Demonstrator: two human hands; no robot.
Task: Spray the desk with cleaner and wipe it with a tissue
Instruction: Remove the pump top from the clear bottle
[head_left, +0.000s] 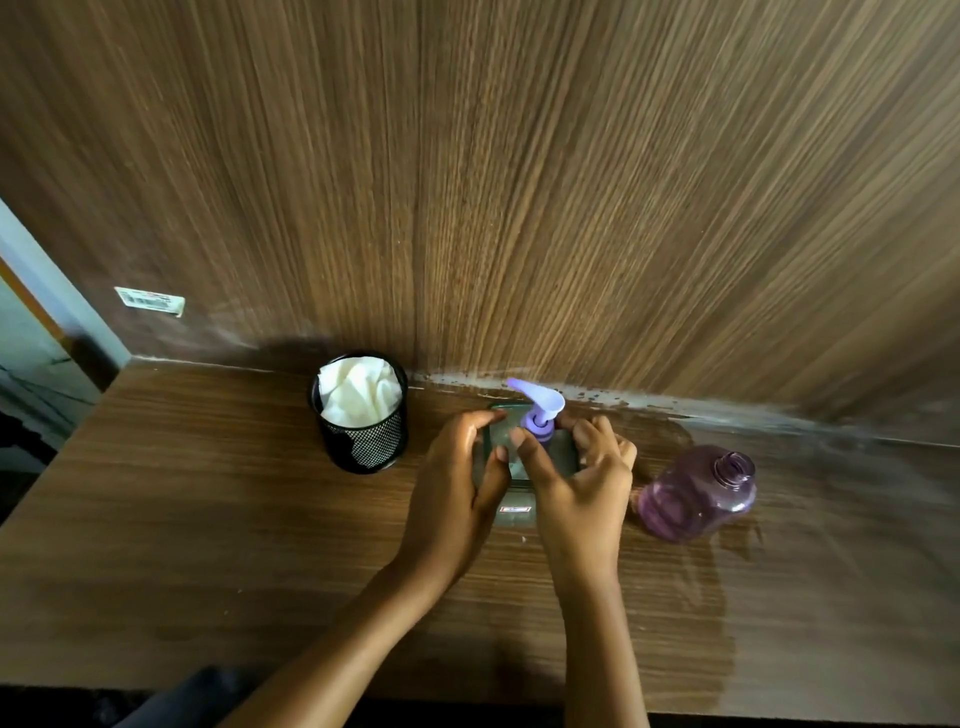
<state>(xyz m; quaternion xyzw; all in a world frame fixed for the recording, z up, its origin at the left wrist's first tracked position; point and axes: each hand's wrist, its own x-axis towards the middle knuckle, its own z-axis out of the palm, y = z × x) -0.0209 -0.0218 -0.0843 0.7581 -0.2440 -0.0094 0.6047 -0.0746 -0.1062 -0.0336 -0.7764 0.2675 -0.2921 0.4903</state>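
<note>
No legible text. White barcode-type sticker (149, 301), far left on wall panel (519, 182): print too small to read. Small red-and-white label (515, 510) on green bottle (511, 452), between the hands: blurred, unreadable.

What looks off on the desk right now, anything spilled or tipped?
The purple bottle lies tipped on its side, uncapped, right of the hands. A wet-looking sheen spreads over the desk around and below it. Both hands grip the pump bottle.

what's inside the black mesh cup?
The black mesh cup holds crumpled white tissue, bulging above its rim. Anything beneath the tissue is covered; the mesh shows only white and dark patches.
</note>
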